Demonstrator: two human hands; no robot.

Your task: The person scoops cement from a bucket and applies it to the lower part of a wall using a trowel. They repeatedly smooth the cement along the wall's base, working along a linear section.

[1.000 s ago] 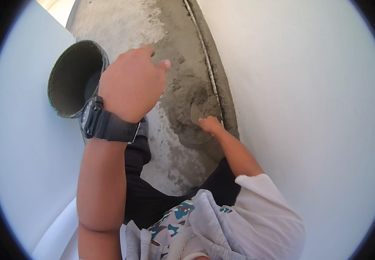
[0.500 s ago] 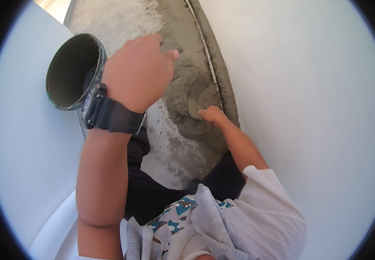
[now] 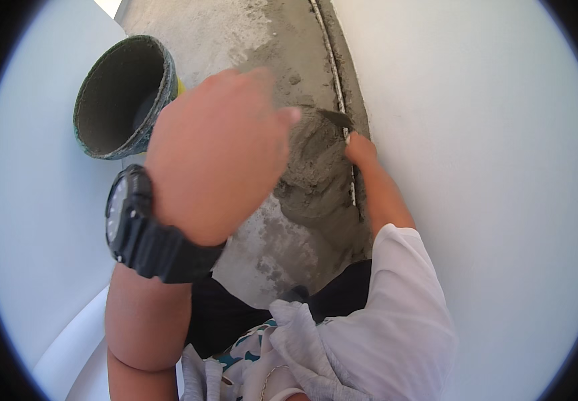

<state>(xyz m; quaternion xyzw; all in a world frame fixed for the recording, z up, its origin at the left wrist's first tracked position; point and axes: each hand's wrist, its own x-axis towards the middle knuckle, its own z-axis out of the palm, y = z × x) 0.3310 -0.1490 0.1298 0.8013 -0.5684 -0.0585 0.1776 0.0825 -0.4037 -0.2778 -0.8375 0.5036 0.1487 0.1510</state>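
My right hand (image 3: 362, 150) is closed around the handle of a trowel (image 3: 335, 119), its dark blade tilted over wet grey mortar (image 3: 315, 170). It is beside a thin pale rod (image 3: 334, 63) running lengthwise through the mortar. My left hand (image 3: 218, 154), a black watch (image 3: 158, 234) on its wrist, hovers large in front, back side up. Its thumb stands apart from the blurred fingers, and nothing shows in its grasp. The hand hides part of the floor and mortar.
A mortar-smeared bucket (image 3: 111, 93) stands at the left, its mouth tipped toward me. White walls (image 3: 476, 134) rise close on both sides of the narrow concrete floor (image 3: 198, 33). My dark-trousered legs (image 3: 342, 287) are low in the middle.
My right hand has moved farther away and rightward with the trowel, whose blade has turned from nearly flat on the mortar to tilted. My left hand appears larger and its fingers are more blurred.
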